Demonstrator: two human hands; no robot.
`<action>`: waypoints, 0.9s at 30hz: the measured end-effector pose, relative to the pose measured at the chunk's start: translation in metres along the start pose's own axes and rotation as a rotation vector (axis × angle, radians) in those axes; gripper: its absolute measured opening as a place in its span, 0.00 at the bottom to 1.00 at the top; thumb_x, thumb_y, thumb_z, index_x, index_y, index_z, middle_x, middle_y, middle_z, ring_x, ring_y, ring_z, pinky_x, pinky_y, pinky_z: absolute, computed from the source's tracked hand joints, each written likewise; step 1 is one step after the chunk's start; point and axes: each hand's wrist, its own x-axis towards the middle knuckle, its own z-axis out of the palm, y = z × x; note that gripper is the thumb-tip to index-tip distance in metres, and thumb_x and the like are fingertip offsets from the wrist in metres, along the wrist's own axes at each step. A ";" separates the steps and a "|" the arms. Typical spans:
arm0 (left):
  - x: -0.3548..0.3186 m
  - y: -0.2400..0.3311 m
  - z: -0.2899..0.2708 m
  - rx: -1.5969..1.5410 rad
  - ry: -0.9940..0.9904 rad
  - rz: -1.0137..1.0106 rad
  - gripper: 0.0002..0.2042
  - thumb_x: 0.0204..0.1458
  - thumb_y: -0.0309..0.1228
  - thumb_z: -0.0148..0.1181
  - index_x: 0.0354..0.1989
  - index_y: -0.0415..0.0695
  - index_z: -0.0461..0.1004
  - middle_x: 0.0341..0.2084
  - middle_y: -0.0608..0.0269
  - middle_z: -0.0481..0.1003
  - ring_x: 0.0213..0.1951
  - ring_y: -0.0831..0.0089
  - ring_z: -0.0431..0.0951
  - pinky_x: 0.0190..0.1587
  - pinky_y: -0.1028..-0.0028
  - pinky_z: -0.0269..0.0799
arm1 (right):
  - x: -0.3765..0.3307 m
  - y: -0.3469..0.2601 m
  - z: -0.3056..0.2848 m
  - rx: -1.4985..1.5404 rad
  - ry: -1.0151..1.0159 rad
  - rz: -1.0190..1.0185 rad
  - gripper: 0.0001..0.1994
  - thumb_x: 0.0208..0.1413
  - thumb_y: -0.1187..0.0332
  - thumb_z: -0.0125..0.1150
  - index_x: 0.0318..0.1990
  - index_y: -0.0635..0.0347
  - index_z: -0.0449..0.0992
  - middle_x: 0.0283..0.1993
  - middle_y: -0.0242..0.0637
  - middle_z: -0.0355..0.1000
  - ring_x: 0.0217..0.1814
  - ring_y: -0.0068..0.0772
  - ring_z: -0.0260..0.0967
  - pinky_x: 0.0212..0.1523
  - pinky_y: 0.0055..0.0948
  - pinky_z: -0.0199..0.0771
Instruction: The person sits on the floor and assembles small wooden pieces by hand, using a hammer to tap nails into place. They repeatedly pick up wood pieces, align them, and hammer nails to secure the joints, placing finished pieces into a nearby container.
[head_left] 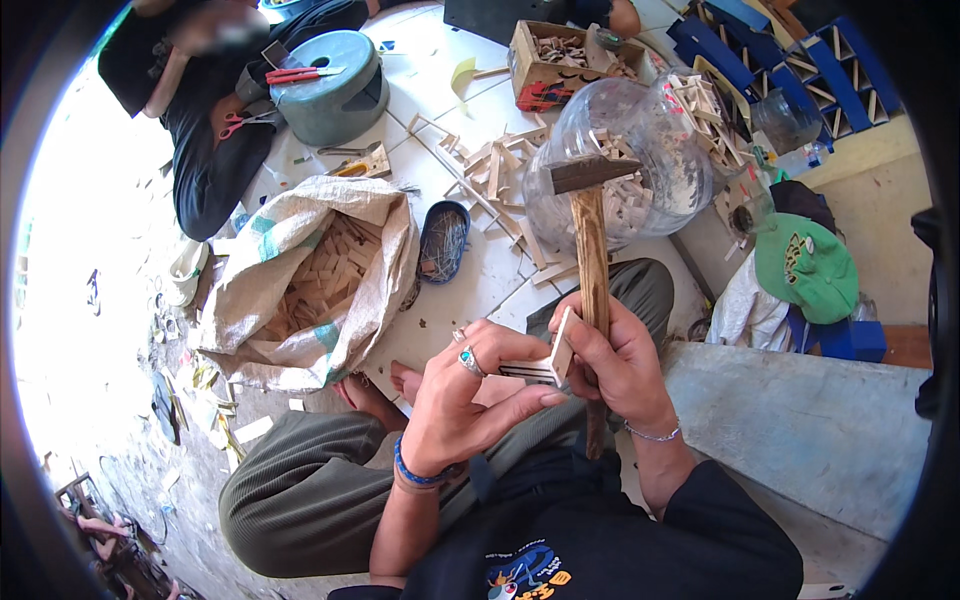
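Observation:
My left hand [450,400], with rings and a blue bracelet, pinches one end of a small L-shaped wooden piece [563,347] made of thin pale strips. The fingers and thumb of my right hand [635,370] steady its upright strip. That same hand is also closed round the wooden handle of a hammer [592,250]. The hammer stands nearly upright, its dark metal head at the top and the handle's end below my palm. Beyond my left hand is an oval blue tin [445,243] holding thin nails. Part of the wooden piece is hidden by my fingers.
A woven sack [235,325] of wood bits lies open at left. Ahead are a clear plastic tub [560,215], loose wooden frames [495,170] and a carton [518,65]. A green cap [805,268] lies right. Another person [215,170] sits by a grey-green stool [335,110].

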 end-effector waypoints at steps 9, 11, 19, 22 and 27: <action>-0.001 -0.002 0.001 0.095 0.042 -0.009 0.18 0.47 0.26 0.78 0.47 0.43 0.81 0.38 0.60 0.83 0.39 0.60 0.82 0.42 0.65 0.76 | 0.003 0.005 0.001 -0.004 0.041 0.043 0.12 0.77 0.59 0.51 0.52 0.59 0.71 0.26 0.25 0.68 0.16 0.10 0.55 0.16 0.15 0.51; -0.001 -0.005 0.001 0.093 0.068 -0.002 0.18 0.48 0.26 0.78 0.48 0.43 0.81 0.38 0.59 0.83 0.39 0.60 0.82 0.42 0.65 0.76 | 0.004 0.009 -0.001 -0.060 0.082 0.025 0.14 0.78 0.58 0.49 0.56 0.59 0.71 0.26 0.25 0.67 0.17 0.09 0.54 0.17 0.15 0.52; 0.000 -0.018 -0.019 0.441 0.296 -0.013 0.18 0.50 0.27 0.75 0.50 0.43 0.80 0.37 0.58 0.82 0.37 0.58 0.80 0.38 0.63 0.76 | -0.017 0.026 -0.018 -0.570 0.138 -0.225 0.21 0.77 0.61 0.47 0.70 0.63 0.66 0.26 0.29 0.70 0.22 0.13 0.61 0.24 0.18 0.62; 0.001 -0.022 -0.021 0.444 0.309 0.010 0.17 0.49 0.23 0.74 0.48 0.42 0.81 0.36 0.57 0.83 0.36 0.61 0.83 0.40 0.67 0.78 | -0.023 0.033 -0.020 -0.690 0.052 -0.296 0.22 0.76 0.60 0.49 0.68 0.64 0.67 0.25 0.29 0.71 0.22 0.14 0.61 0.25 0.20 0.64; 0.000 -0.023 -0.020 0.430 0.302 0.015 0.17 0.50 0.26 0.75 0.49 0.43 0.81 0.37 0.59 0.83 0.36 0.60 0.81 0.38 0.65 0.76 | -0.028 0.034 -0.021 -0.452 0.160 -0.297 0.21 0.75 0.61 0.51 0.67 0.65 0.69 0.25 0.28 0.70 0.24 0.14 0.64 0.26 0.21 0.65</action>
